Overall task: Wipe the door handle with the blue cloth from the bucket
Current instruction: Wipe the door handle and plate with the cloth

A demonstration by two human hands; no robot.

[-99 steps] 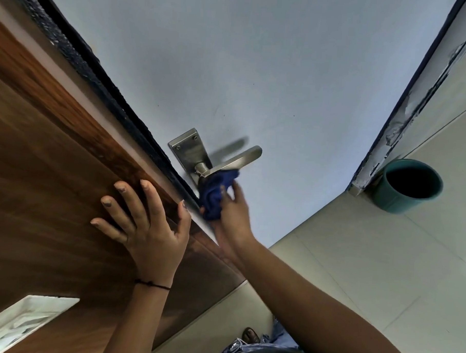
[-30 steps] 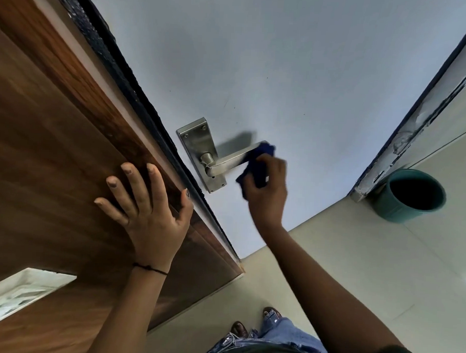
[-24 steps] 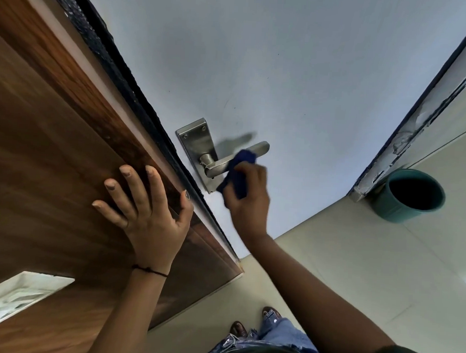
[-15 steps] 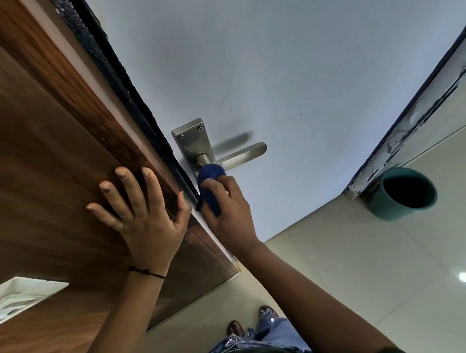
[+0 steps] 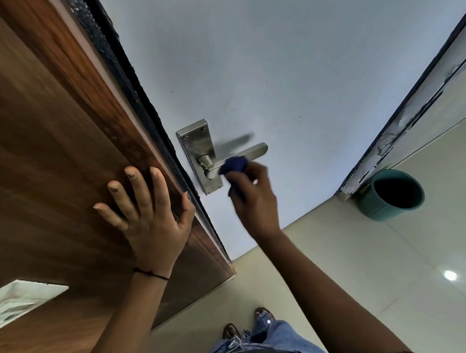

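Observation:
A silver lever door handle [image 5: 257, 150] on a steel backplate [image 5: 196, 145] is fixed to the pale grey door [image 5: 284, 72]. My right hand [image 5: 252, 198] grips the bunched blue cloth [image 5: 235, 165] and presses it against the middle of the lever, hiding that stretch. The lever's free end sticks out to the right of the cloth. My left hand [image 5: 147, 212] lies flat with fingers spread on the brown wooden panel [image 5: 54, 155] beside the door's black edge. The teal bucket [image 5: 391, 195] stands on the floor at the right, by the door frame.
A chipped white and dark door frame [image 5: 405, 125] runs up the right side. Cream floor tiles [image 5: 382, 276] spread below. My feet and jeans [image 5: 262, 337] show at the bottom. A white framed inset [image 5: 15, 300] sits in the wooden panel at lower left.
My right hand slid the cloth along the lever: from the tip one second ago, down to the base by the backplate, and now back out to the middle. My left hand stayed put.

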